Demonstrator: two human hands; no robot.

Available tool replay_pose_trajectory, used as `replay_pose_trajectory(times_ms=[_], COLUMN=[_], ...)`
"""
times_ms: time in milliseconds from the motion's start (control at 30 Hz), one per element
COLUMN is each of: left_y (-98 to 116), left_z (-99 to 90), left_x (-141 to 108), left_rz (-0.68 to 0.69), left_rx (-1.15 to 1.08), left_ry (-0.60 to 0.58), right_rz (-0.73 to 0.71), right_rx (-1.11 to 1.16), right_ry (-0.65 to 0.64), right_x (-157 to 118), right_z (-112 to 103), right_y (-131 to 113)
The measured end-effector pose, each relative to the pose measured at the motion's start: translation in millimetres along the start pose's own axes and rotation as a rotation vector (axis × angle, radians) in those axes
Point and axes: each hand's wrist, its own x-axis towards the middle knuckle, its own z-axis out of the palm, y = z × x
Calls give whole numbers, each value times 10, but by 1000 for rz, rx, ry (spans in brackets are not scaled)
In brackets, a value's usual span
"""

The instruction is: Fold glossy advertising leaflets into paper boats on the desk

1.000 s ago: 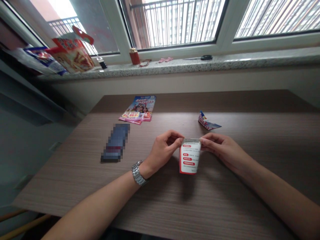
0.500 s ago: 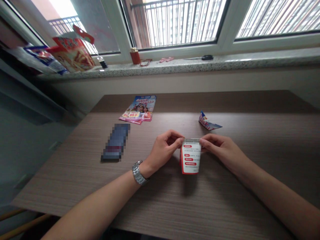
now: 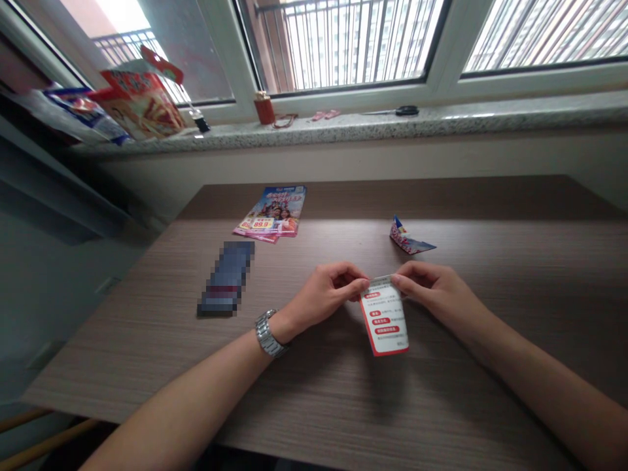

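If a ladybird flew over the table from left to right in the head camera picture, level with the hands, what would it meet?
Pixelated dark object → silver wristwatch → left hand → white-and-red paper → right hand.

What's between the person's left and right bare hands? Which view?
A white rectangular paper with red print, its top edge pinched by the left hand and right hand at opposite ends; head view.

Likely a home: snack bags (image 3: 146, 108), stone windowsill (image 3: 353, 127), railing (image 3: 353, 46) outside.
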Motion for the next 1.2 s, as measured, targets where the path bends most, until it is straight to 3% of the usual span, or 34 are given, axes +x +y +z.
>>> replay_pose_trajectory(times_ms=[100, 300, 733, 900, 1200], left_y=[1, -2, 5, -12, 15], left_z=[12, 6, 27, 29, 71], left_x=[-1, 13, -1, -15, -40], left_rz=[16, 22, -9, -19, 57], left_rx=[-18, -14, -85, -103, 100], left_ry=[59, 142, 104, 35, 19], right_rz=[38, 125, 92, 87, 84], right_rx=[91, 237, 171, 112, 53], right_ry=[-8, -146, -101, -154, -280], right_x=[-12, -20, -3, -10, -63], right_z=[30, 67, 49, 27, 66], right_y=[6, 69, 67, 95, 79])
